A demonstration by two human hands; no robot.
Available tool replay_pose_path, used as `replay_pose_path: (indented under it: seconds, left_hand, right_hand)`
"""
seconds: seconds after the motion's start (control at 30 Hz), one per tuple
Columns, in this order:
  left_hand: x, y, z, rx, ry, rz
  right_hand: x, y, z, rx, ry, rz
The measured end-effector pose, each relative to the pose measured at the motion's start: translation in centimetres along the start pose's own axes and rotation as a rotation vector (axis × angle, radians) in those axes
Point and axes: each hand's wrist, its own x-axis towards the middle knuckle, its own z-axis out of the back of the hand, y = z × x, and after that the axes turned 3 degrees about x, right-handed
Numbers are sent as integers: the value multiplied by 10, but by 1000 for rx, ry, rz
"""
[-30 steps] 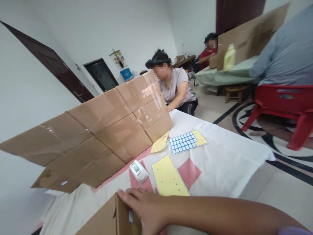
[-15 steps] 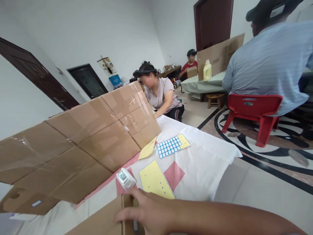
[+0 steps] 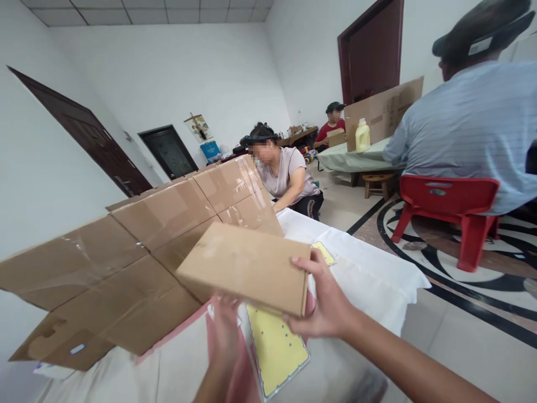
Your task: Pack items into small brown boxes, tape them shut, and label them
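Observation:
A small brown cardboard box (image 3: 245, 266) is held up over the table, tilted, in the middle of the view. My right hand (image 3: 325, 305) grips its right end, thumb on top and fingers under it. My left hand (image 3: 224, 330) is under the box's near left side, blurred by motion; its fingers are partly hidden. Below the box a yellow sticker sheet (image 3: 274, 350) lies on the white cloth. A corner of another yellow sheet (image 3: 323, 252) shows past the box.
A large flattened cardboard sheet (image 3: 126, 263) stands as a screen along the table's left side. The white tablecloth (image 3: 369, 277) ends at the right edge. Three other people sit beyond, one on a red chair (image 3: 448, 204) at the right.
The box, which lay at the table's near edge under my right hand, has been lifted and now hides the blue sticker sheet and the small white device. My left hand has come into view.

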Motion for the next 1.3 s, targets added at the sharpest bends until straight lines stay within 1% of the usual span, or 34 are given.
replay_pose_path:
  seconds: [0.07, 0.13, 0.17, 0.2, 0.27, 0.33, 0.4, 0.47, 0.53, 0.63, 0.7, 0.87, 1.0, 1.07, 1.17, 1.23, 1.27, 1.3]
  left_hand:
    - [10, 6, -43, 82, 231, -113]
    - [15, 9, -78, 184, 437, -225]
    - [15, 11, -90, 236, 510, -268]
    - [13, 11, -99, 286, 563, -304]
    - [4, 12, -105, 373, 610, -359]
    - [-7, 13, -102, 434, 604, -405]
    - [-17, 14, -96, 473, 580, -444]
    - [-23, 16, -96, 495, 555, -476]
    - [-24, 20, -101, 505, 534, -502]
    - [-22, 27, -113, 498, 524, -538]
    - [-21, 31, -118, 480, 521, -569]
    - [-19, 40, -121, 445, 498, -639]
    - [-19, 43, -123, 384, 471, -639]
    - [-19, 44, -124, 368, 458, -639]
    - [-18, 47, -124, 357, 443, -659]
    - [-16, 49, -125, 345, 431, -674]
    - [-15, 50, -127, 337, 419, -682]
    - [-15, 51, -129, 330, 399, -689]
  right_hand:
    - [1, -19, 14, -191, -73, -38]
    - [-3, -43, 26, -351, -123, -122]
    - [-7, -56, 33, -416, -150, -170]
    - [-12, -68, 40, -477, -180, -213]
    - [-21, -91, 54, -590, -244, -289]
    - [-29, -110, 68, -687, -300, -378]
    - [-33, -122, 78, -757, -333, -485]
    - [-32, -131, 83, -805, -337, -573]
    - [-25, -140, 81, -835, -316, -612]
    - [-8, -158, 70, -846, -277, -627]
    - [8, -175, 59, -850, -249, -630]
    - [56, -223, 22, -856, -189, -674]
    - [89, -247, -10, -841, -125, -745]
    - [99, -255, -18, -834, -94, -772]
    - [110, -260, -15, -802, -9, -854]
    - [115, -255, -8, -801, 48, -913]
    - [118, -249, -5, -825, 43, -902]
    - [119, -239, -6, -862, 9, -852]
